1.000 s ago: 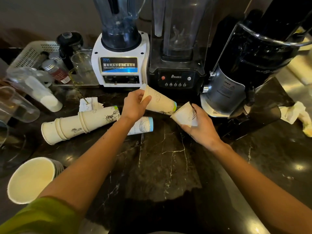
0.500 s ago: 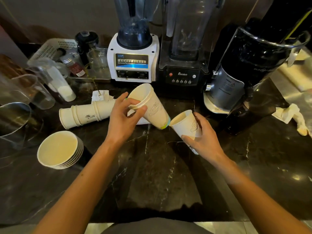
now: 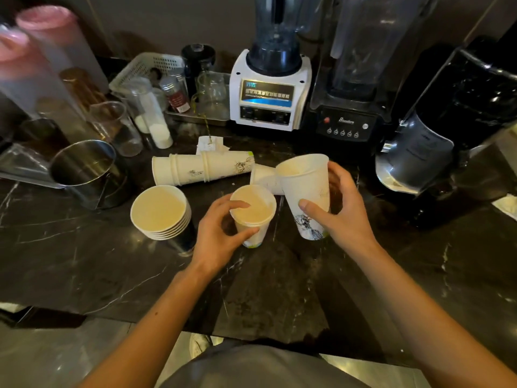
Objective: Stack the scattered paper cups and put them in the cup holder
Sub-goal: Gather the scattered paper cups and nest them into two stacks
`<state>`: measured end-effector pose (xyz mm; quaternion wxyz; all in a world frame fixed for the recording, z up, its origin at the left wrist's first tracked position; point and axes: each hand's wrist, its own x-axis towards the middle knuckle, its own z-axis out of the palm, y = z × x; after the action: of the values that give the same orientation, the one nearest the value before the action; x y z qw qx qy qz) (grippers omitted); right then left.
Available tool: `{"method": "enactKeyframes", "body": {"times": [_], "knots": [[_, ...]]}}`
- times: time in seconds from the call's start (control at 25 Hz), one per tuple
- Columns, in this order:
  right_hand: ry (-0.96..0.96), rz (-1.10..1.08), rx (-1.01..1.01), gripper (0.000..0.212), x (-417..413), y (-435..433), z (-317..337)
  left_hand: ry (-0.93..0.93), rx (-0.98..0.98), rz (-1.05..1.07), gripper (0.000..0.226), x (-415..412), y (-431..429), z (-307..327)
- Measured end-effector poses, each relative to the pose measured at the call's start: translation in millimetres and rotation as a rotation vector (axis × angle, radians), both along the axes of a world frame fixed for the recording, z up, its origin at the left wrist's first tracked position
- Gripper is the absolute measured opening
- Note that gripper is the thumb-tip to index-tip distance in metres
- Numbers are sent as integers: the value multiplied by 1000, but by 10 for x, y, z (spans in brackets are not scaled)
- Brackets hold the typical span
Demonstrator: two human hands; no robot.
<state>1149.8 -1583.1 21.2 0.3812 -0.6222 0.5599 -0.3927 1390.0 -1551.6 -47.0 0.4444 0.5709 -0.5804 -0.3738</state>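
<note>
Dark marbled stone forms the counter (image 3: 84,261), its near edge running just above the person's grey-clad lap. Both forearms reach forward over it. The left hand (image 3: 221,233) grips an upright paper cup (image 3: 253,217), thumb low on the wall and fingers (image 3: 237,204) curled over the rim. Beside it, the right hand (image 3: 345,211) holds a taller printed paper cup (image 3: 306,191) round its middle, mouth up and tilted slightly toward the left cup; thumb in front, fingers closed behind it.

Just left of the left hand stands an upright stack of nested cups (image 3: 161,212) in what appears to be a dark cup holder (image 3: 184,242), only its lower part showing. Behind that, a lying stack of cups (image 3: 201,169) rests on its side, and another toppled cup (image 3: 264,177) lies partly hidden behind the right-hand cup.

These cups look very light and thin-walled, so they would likely crush or go oval under a hard squeeze; a gentle hold round the mid-wall, or under the rolled rim where the paper is stiffest, seems best, leaving the mouth free for nesting.

Farther left sits a steel pitcher (image 3: 84,172). Against the wall stand a white blender (image 3: 270,91), a black blender (image 3: 347,119) and a dark machine (image 3: 447,135), with a white basket (image 3: 145,68) of jars to the left.
</note>
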Motion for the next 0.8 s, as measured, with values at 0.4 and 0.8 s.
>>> {"method": "enactKeyframes", "body": {"times": [0.4,0.8], "knots": [[52,250,-63,106,544,37,219,-21,74,-29,103,141,214,-90],[179,375,12,102,793,49,-75,94,134,-72,104,167,236,-71]]}}
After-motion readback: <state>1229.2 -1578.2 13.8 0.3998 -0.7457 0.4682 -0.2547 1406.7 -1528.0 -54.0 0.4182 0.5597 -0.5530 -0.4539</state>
